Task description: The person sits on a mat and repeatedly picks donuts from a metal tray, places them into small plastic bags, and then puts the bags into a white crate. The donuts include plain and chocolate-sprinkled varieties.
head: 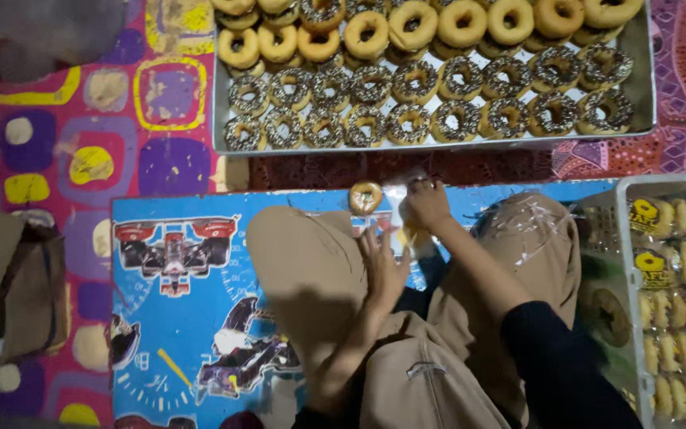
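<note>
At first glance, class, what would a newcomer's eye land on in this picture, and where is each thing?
First, the big metal tray at the top, packed with rows of plain glazed and sprinkle-topped doughnuts. Next, the two hands at centre: the right hand on a clear plastic wrapper beside a single doughnut, the left hand just below. At the right edge stands a white crate of bagged doughnuts.

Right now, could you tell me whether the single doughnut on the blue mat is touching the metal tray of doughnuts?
Apart. The head view shows the single doughnut on the blue mat, with a strip of dark patterned cloth between it and the metal tray.
</note>
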